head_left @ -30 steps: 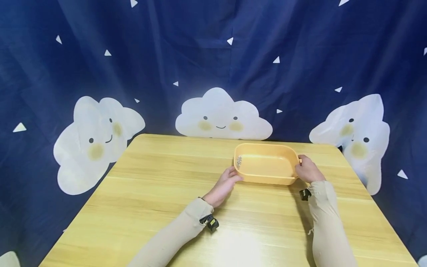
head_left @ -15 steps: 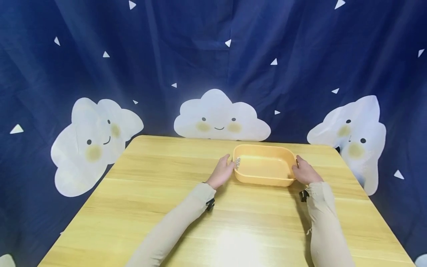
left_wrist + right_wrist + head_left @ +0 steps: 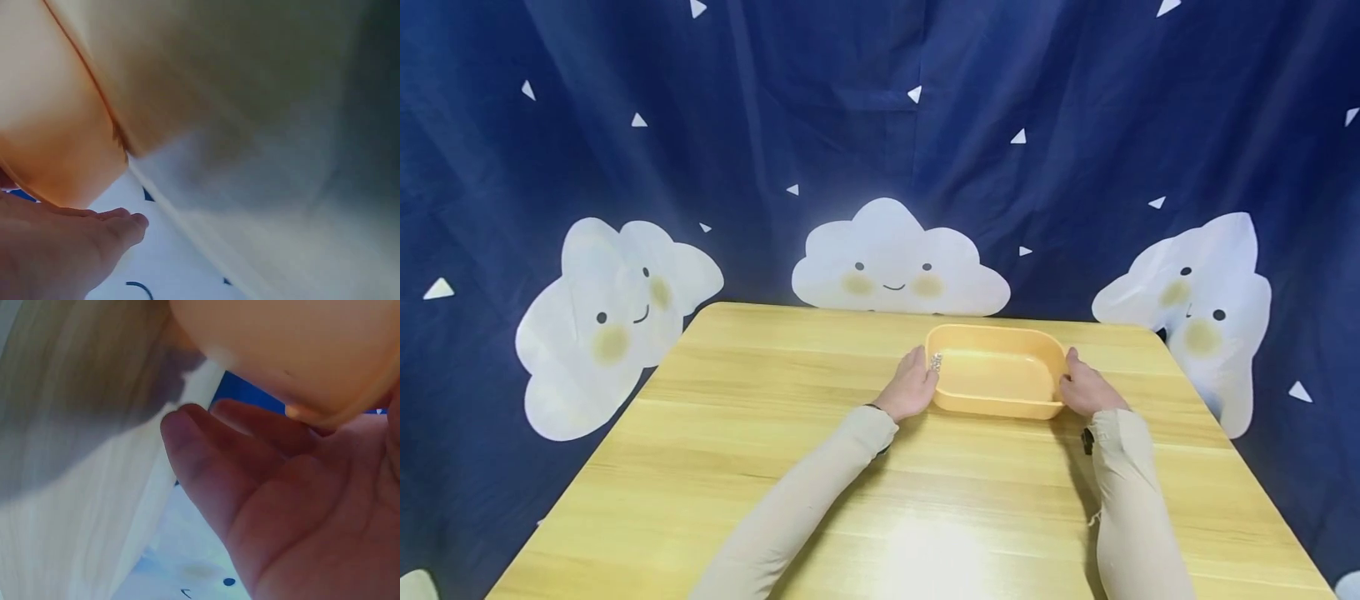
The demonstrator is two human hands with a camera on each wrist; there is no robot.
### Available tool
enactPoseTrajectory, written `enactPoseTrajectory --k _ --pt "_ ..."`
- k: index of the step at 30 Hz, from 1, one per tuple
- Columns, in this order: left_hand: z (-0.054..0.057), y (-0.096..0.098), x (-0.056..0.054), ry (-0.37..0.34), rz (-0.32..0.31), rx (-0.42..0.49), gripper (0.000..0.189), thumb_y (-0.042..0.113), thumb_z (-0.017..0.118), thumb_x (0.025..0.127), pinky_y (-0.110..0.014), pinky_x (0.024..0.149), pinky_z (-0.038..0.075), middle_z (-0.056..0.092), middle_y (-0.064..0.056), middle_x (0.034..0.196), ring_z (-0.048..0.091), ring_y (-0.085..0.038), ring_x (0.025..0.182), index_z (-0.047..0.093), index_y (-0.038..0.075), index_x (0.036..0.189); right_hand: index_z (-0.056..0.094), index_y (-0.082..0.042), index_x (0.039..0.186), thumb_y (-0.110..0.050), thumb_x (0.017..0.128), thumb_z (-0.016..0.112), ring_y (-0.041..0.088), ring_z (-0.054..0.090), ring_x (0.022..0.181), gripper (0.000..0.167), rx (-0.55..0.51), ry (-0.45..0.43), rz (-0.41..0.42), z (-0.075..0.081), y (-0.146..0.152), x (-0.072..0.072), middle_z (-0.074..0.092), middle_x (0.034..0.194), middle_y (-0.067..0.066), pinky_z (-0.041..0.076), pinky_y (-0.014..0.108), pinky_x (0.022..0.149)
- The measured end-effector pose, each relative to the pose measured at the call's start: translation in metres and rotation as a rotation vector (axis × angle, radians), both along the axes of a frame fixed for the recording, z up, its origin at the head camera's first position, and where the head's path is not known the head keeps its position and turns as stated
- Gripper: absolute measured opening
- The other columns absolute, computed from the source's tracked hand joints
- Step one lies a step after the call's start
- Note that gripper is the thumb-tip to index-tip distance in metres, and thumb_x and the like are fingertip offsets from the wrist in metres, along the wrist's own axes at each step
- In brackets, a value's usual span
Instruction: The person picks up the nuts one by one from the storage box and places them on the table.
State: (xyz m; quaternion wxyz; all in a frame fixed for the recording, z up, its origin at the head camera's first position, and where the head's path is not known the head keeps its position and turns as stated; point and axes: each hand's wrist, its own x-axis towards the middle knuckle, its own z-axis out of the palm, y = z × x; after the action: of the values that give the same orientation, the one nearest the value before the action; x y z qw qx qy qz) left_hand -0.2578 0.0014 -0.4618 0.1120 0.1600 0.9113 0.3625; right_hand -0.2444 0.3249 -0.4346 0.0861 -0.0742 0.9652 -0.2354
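Observation:
A shallow orange-yellow plastic basin (image 3: 992, 405) with rounded corners sits on the far right part of the table. My left hand (image 3: 910, 388) holds its left end, thumb at the rim and fingers along the outer wall. At the opposite end my right hand (image 3: 1092, 388) grips the rim, with the thumb on top and the fingers beneath, as the right wrist view suggests. A small patch of silvery-white bits (image 3: 936, 362), too small to identify, lies inside against the left wall. The left wrist view shows the basin's outer wall (image 3: 56, 125) beside my fingers.
A pale wood-grain table (image 3: 760, 400) spreads out in front and to the left, with its far edge just behind the basin. Behind it hangs a dark blue curtain (image 3: 745, 100) printed with smiling clouds and white triangles.
My left hand has moved from the basin's front left corner up to the left end and now holds it there. The right hand stays at the right end. The basin has hardly moved.

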Motion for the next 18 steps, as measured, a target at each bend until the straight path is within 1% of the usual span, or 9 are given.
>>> enactPoseTrajectory --k 2,3,5,6,9,12,14,16,18 --pt "0.0 -0.001 0.002 0.003 -0.005 -0.018 0.066 0.029 0.021 0.11 -0.043 0.134 0.006 0.0 -0.023 0.173 0.0 -0.035 0.163 0.0 -0.006 0.162 0.005 0.029 0.149 -0.009 0.101 0.033 0.061 0.034 0.142 0.067 0.015 0.0 0.013 0.004 0.0 0.003 0.021 0.153 0.051 0.038 0.066 0.115" --pt "0.0 -0.001 0.003 0.008 -0.006 -0.022 0.066 0.028 0.022 0.11 -0.044 0.134 0.007 0.001 -0.024 0.173 0.001 -0.035 0.163 0.0 -0.007 0.162 0.008 0.029 0.149 -0.009 0.101 0.034 0.061 0.038 0.14 0.067 0.02 -0.002 0.018 0.005 0.0 0.004 0.022 0.152 0.051 0.042 0.065 0.111" --pt "-0.002 -0.001 0.005 0.017 -0.013 -0.038 0.067 0.027 0.024 0.109 -0.044 0.134 0.008 0.001 -0.025 0.173 0.001 -0.035 0.163 0.0 -0.007 0.162 0.013 0.029 0.148 -0.008 0.099 0.036 0.058 0.043 0.138 0.066 0.029 -0.002 0.024 0.008 0.001 0.007 0.023 0.152 0.052 0.045 0.06 0.105" --pt "-0.003 0.0 0.007 0.026 -0.018 -0.043 0.067 0.026 0.024 0.109 -0.044 0.134 0.008 0.001 -0.025 0.173 0.002 -0.036 0.163 0.001 -0.008 0.161 0.016 0.029 0.148 -0.007 0.099 0.037 0.056 0.048 0.133 0.065 0.031 0.001 0.026 0.01 0.002 0.009 0.025 0.151 0.052 0.047 0.057 0.1" --pt "-0.005 0.0 0.01 0.046 -0.032 -0.07 0.067 0.026 0.024 0.109 -0.043 0.134 0.007 0.002 -0.026 0.173 0.003 -0.036 0.163 0.002 -0.009 0.161 0.021 0.03 0.146 -0.007 0.098 0.039 0.051 0.054 0.12 0.063 0.048 0.013 0.038 0.011 0.004 0.015 0.029 0.148 0.053 0.047 0.05 0.089" --pt "-0.005 0.0 0.015 0.067 -0.042 -0.101 0.067 0.027 0.023 0.108 -0.043 0.134 0.007 0.004 -0.027 0.172 0.004 -0.037 0.163 0.003 -0.01 0.161 0.021 0.029 0.146 -0.008 0.098 0.04 0.054 0.055 0.123 0.064 0.06 0.023 0.05 0.011 0.005 0.019 0.031 0.147 0.053 0.049 0.053 0.092" --pt "-0.004 -0.001 0.018 0.077 -0.053 -0.111 0.067 0.027 0.022 0.108 -0.044 0.134 0.006 0.004 -0.028 0.172 0.004 -0.038 0.163 0.004 -0.01 0.161 0.019 0.028 0.148 -0.009 0.099 0.039 0.059 0.049 0.131 0.064 0.059 0.025 0.048 0.009 0.005 0.022 0.03 0.148 0.052 0.048 0.061 0.101" --pt "-0.002 -0.002 0.021 0.096 -0.065 -0.121 0.067 0.028 0.022 0.108 -0.045 0.134 0.007 0.006 -0.029 0.171 0.006 -0.039 0.162 0.006 -0.011 0.16 0.017 0.028 0.149 -0.008 0.099 0.039 0.063 0.039 0.137 0.065 0.045 0.044 0.049 0.007 0.006 0.023 0.028 0.149 0.052 0.04 0.068 0.11" --pt "-0.001 -0.004 0.023 0.11 -0.075 -0.123 0.067 0.028 0.021 0.108 -0.046 0.134 0.007 0.007 -0.03 0.171 0.007 -0.04 0.162 0.007 -0.012 0.16 0.011 0.026 0.151 -0.009 0.102 0.038 0.065 0.029 0.142 0.066 0.018 0.046 0.05 0.003 0.006 0.023 0.021 0.153 0.052 0.031 0.071 0.117"
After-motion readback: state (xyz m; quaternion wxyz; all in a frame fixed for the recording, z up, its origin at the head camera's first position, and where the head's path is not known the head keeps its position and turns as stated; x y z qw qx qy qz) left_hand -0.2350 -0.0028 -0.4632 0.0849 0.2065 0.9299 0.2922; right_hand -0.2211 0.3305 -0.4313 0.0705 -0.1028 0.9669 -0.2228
